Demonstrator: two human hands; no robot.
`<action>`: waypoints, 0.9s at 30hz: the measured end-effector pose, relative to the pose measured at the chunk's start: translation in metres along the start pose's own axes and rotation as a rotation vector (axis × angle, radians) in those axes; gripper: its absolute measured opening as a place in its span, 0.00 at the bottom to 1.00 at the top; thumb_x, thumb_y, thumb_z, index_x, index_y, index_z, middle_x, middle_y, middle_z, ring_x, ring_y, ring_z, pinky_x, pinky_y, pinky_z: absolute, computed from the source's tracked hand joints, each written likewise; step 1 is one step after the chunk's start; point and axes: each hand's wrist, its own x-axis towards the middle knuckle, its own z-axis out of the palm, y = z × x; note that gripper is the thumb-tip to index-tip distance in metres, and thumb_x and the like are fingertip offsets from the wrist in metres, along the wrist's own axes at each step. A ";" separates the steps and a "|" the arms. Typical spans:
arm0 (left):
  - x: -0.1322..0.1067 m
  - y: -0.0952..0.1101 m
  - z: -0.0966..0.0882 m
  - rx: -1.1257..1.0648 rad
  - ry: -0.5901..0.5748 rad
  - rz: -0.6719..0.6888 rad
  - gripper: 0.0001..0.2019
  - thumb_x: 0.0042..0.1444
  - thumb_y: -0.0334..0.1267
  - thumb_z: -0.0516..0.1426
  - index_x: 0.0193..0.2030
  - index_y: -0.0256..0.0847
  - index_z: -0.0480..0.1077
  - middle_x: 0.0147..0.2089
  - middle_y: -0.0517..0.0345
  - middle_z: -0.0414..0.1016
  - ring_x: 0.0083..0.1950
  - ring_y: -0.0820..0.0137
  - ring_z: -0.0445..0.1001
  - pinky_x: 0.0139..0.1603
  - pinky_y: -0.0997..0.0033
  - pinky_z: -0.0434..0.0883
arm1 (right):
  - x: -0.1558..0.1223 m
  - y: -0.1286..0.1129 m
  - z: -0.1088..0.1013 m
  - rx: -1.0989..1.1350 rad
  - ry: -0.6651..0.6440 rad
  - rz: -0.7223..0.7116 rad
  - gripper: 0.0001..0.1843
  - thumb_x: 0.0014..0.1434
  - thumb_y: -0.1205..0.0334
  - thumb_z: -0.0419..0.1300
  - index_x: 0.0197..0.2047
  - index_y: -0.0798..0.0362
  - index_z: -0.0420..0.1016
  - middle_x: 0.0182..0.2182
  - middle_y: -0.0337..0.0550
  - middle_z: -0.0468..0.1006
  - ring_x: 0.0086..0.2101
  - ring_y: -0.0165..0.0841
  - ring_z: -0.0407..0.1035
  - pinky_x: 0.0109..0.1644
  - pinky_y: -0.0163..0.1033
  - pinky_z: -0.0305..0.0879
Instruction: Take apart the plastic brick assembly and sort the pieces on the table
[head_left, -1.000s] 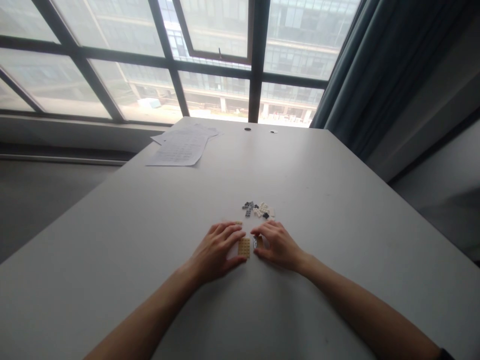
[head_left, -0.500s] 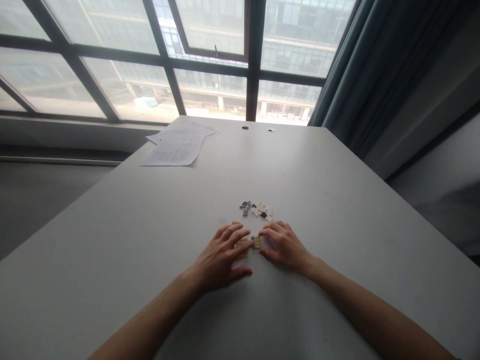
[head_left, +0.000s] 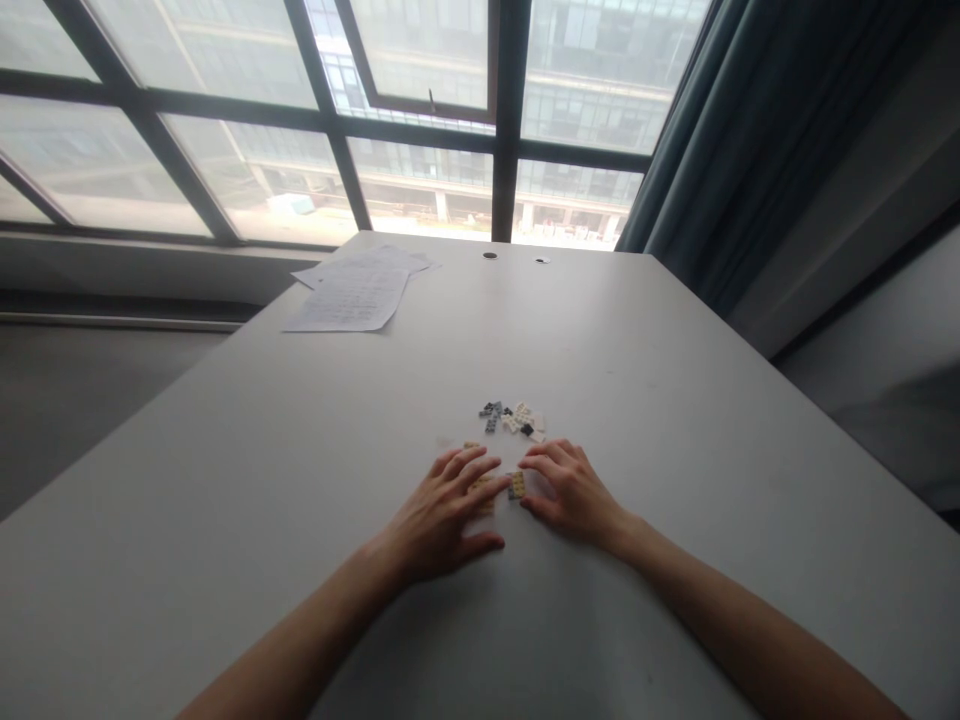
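My left hand (head_left: 450,510) lies with fingers spread over several tan toy building bricks (head_left: 484,507), which it partly hides. Its index fingertip reaches the left side of a small tan and grey brick piece (head_left: 517,486). Around that piece's right side curl the fingers and thumb of my right hand (head_left: 570,492), holding it at its far and near ends. One more tan brick (head_left: 471,445) shows just beyond the left hand's fingers.
Beyond my hands lie loose grey bricks (head_left: 492,416) and white bricks (head_left: 521,415), with a black brick (head_left: 526,429) among them. Printed papers (head_left: 349,300) rest at the white table's (head_left: 570,340) far left. A dark curtain (head_left: 697,150) hangs to the right.
The tan and grey piece has shifted slightly to the right, along with my right hand's fingertips. My left index finger has stretched a little rightward. The loose bricks stay put.
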 end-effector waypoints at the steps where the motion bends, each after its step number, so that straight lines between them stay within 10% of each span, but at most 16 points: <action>1: 0.000 -0.002 0.000 -0.001 0.016 -0.013 0.28 0.55 0.54 0.57 0.60 0.47 0.63 0.62 0.48 0.64 0.65 0.53 0.56 0.63 0.46 0.55 | 0.000 0.001 -0.002 0.000 -0.001 -0.012 0.21 0.52 0.61 0.66 0.50 0.50 0.72 0.49 0.47 0.73 0.50 0.41 0.62 0.56 0.49 0.57; 7: -0.003 -0.012 0.000 0.007 0.137 -0.092 0.21 0.57 0.49 0.56 0.56 0.44 0.66 0.59 0.47 0.67 0.63 0.55 0.59 0.60 0.51 0.60 | 0.012 0.005 -0.019 -0.006 -0.128 -0.296 0.28 0.57 0.78 0.51 0.55 0.43 0.70 0.53 0.40 0.73 0.54 0.36 0.62 0.58 0.46 0.56; 13: -0.002 -0.012 0.000 0.024 0.143 -0.076 0.18 0.58 0.48 0.56 0.53 0.43 0.67 0.58 0.48 0.68 0.63 0.56 0.60 0.60 0.52 0.60 | 0.021 0.005 -0.017 -0.012 -0.211 -0.415 0.20 0.62 0.73 0.51 0.48 0.42 0.75 0.48 0.37 0.77 0.53 0.35 0.65 0.56 0.44 0.57; 27: -0.001 -0.010 0.000 0.037 0.142 -0.041 0.15 0.59 0.46 0.56 0.49 0.43 0.69 0.56 0.49 0.70 0.62 0.58 0.61 0.59 0.53 0.60 | 0.012 -0.020 -0.001 -0.243 -0.070 0.014 0.09 0.59 0.63 0.58 0.43 0.51 0.73 0.36 0.47 0.75 0.39 0.38 0.67 0.42 0.39 0.62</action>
